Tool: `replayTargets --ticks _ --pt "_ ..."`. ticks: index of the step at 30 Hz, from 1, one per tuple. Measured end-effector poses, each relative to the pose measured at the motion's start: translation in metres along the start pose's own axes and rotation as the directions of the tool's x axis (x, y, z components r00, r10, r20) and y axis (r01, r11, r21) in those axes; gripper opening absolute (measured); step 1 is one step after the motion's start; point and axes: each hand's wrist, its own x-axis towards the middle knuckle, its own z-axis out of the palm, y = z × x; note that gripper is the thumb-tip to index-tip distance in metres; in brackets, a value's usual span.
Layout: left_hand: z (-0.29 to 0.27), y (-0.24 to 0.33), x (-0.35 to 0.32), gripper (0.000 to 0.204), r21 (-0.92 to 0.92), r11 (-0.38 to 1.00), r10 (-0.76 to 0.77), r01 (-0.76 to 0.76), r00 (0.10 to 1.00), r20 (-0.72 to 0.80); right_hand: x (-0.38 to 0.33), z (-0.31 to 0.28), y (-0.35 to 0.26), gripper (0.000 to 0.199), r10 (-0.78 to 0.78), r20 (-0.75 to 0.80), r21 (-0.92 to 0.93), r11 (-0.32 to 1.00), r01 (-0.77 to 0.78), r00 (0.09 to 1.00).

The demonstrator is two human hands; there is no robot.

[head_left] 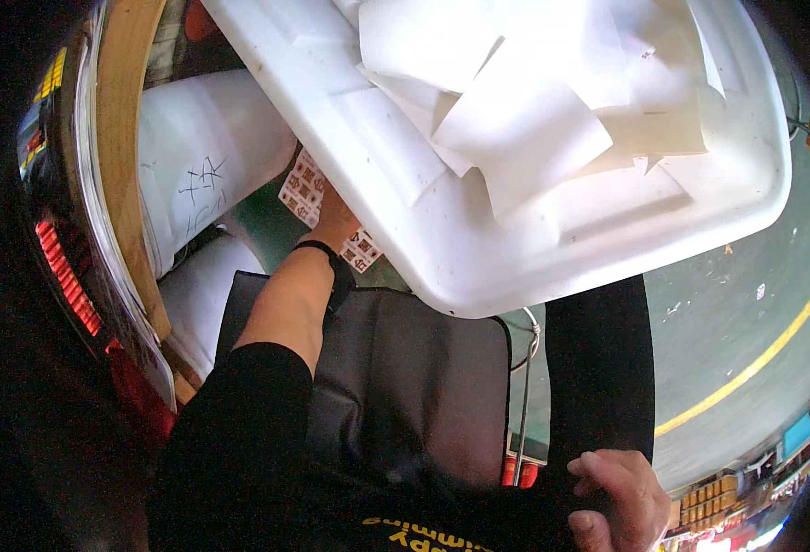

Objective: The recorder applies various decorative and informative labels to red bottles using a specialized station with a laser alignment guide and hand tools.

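Note:
My left hand (333,219) reaches forward under the near-left edge of a large white plastic tub (598,207). A printed sheet of small labels (304,189) shows on both sides of this hand; the fingers are hidden, so whether they grip it cannot be told. A dark band circles my left wrist. In the tub lie several overlapping pieces of white paper or thin card (524,133). My right hand (621,501) hangs at the lower right, its fingers loosely bent and thumb apart, with nothing in it.
At the left, large white rolls (207,156), one with handwriting, lie beside a wooden beam (120,138). A dark apron-like cover (405,377) spreads below the tub. A green floor (699,322) with a yellow line (754,368) and stacked boxes (708,501) are at the right.

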Motion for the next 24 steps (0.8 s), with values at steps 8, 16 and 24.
replayTargets --ticks 8,16,24 --pt "-0.005 -0.014 0.005 0.056 0.095 0.991 0.106 -0.091 0.981 -0.164 0.001 0.01 0.001 0.035 -0.026 -0.006 -0.012 1.0 0.026 1.0" --pt "-0.012 -0.018 -0.001 0.061 0.228 0.969 0.074 -0.091 0.994 0.082 0.007 0.016 -0.008 0.035 -0.022 0.002 -0.072 0.997 0.022 1.0" --pt "-0.019 -0.049 -0.014 0.052 0.185 0.983 0.012 -0.019 0.999 0.036 0.01 0.016 -0.006 0.036 -0.035 0.016 -0.057 0.998 0.036 0.999"
